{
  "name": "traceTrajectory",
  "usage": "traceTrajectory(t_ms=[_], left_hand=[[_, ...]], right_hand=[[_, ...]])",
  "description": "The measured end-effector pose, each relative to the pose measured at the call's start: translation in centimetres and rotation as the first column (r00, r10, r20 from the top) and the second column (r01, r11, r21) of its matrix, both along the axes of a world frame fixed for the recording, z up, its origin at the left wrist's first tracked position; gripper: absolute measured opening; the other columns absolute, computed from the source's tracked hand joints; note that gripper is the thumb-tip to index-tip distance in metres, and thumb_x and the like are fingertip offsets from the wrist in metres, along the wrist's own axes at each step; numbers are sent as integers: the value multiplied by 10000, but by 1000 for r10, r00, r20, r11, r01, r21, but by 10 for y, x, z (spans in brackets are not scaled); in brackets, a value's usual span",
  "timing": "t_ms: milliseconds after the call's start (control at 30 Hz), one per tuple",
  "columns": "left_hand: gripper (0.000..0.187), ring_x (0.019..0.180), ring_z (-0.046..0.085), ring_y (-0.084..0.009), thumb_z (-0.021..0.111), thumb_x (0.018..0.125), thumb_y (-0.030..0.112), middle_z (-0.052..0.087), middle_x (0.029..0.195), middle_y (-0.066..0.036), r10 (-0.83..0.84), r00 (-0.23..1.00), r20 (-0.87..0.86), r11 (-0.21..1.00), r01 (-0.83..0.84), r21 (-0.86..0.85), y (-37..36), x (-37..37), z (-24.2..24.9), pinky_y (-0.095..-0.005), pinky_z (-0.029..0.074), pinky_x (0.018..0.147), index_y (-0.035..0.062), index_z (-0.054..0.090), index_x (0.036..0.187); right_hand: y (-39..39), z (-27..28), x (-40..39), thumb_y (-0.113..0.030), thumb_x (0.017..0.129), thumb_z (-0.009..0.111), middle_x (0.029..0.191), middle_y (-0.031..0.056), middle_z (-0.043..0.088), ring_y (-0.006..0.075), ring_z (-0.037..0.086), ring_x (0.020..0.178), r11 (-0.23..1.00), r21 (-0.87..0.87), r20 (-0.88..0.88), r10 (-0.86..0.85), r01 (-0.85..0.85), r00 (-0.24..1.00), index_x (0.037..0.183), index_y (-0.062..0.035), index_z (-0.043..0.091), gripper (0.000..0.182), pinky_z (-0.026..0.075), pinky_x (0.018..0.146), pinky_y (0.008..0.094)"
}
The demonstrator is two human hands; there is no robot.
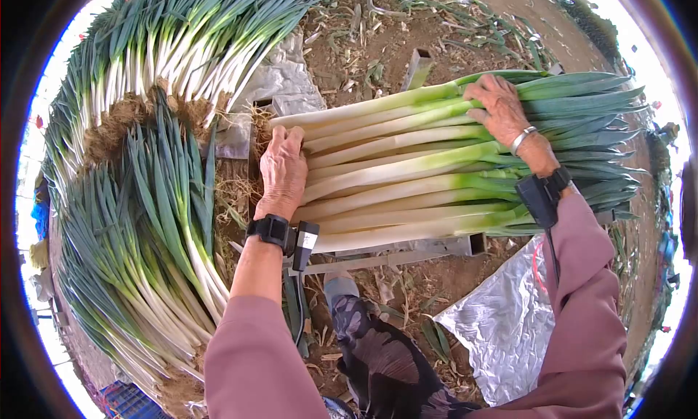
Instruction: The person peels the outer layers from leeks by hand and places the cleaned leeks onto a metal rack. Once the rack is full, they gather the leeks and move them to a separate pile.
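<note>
Thick green onions (392, 185) lie side by side in a broad row in front of me, white stems to the left and dark green leaves (596, 142) to the right. At their root end, my left hand (282, 170) has its fingers curled down on the stems. Across the row, near the far side, my right hand (502, 113) rests where the stems turn green, fingers bent over the onions. Both hands look closed on the onions, though the palms and undersides are hidden. The row lies on a metal frame (385, 259).
Big heaps of green onions with roots (138, 222) fill the left side. Silver sheeting (502, 317) lies at the lower right, and another silver sheet (280, 81) at the upper left. A metal post (417, 70) stands beyond the row. Leaf scraps litter the soil.
</note>
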State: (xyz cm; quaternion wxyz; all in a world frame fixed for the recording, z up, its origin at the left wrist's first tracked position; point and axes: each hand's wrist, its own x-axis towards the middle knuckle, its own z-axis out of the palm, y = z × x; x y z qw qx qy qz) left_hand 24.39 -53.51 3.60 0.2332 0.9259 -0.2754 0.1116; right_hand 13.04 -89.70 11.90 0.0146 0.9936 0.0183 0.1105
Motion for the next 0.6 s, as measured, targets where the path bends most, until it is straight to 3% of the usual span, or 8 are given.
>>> traceTrajectory(t_ms=[100, 167, 200, 267, 367, 500, 600], left_hand=[[197, 867, 585, -405, 567, 753, -32, 512, 1000, -183, 24, 1000, 3, 1000, -23, -18, 1, -3, 5, -467, 509, 727, 67, 557, 924], [201, 903, 580, -381, 586, 753, -11, 525, 994, -167, 31, 997, -67, 999, -32, -13, 11, -11, 22, -468, 494, 760, 65, 571, 938], [202, 926, 569, -367, 609, 751, 20, 537, 979, -166, -27, 999, -28, 1000, 28, 9, 17, -19, 31, -457, 478, 787, 53, 572, 947], [224, 948, 567, -320, 640, 759, 68, 568, 972, -149, -113, 994, 5, 993, 113, 41, 22, -42, 45, -424, 460, 826, 26, 586, 972], [311, 966, 562, -319, 680, 744, 94, 570, 953, -145, -235, 965, -118, 972, 235, -19, 23, -77, 45, -422, 451, 852, 35, 571, 1030], [393, 947, 554, -360, 651, 707, 9, 562, 972, -162, -164, 983, -83, 986, 167, 22, 27, -73, 22, -435, 454, 826, 50, 530, 1079], [458, 937, 562, -344, 603, 706, -67, 578, 962, -139, -123, 976, -180, 986, 100, -131, 32, -66, 23, -436, 444, 828, 83, 498, 1126]], right_hand=[[6, 15, -7, -191, 759, 683, 1046, 93, 503, 303, 485, 1034, 999, -27, 4, 41, -41, 999, 1071, -154, 582, 330, 379, 921, 438], [24, 32, -29, -204, 756, 680, 1078, 92, 513, 300, 481, 1034, 984, -81, 262, 174, -159, 949, 1116, -133, 577, 381, 377, 928, 429], [29, 40, -43, -204, 756, 680, 1078, 92, 513, 300, 481, 1034, 984, -83, 263, 174, -158, 949, 1116, -133, 577, 381, 377, 928, 429], [38, 51, -72, -190, 748, 679, 1089, 85, 523, 296, 477, 1032, 991, -3, -18, 136, -136, 991, 1149, -123, 569, 421, 373, 933, 423], [27, 26, -91, -181, 741, 677, 1062, 81, 530, 294, 475, 1022, 987, -83, -39, 138, -141, 990, 1146, -127, 568, 423, 371, 932, 423], [24, 20, -85, -76, 746, 609, 999, 119, 531, 291, 495, 987, 987, -65, 9, 148, -147, 989, 1123, -101, 550, 382, 379, 911, 406], [33, 49, -85, -38, 759, 552, 941, 126, 552, 300, 528, 924, 981, -60, -1, 184, -184, 983, 1141, -93, 533, 387, 385, 901, 407]])
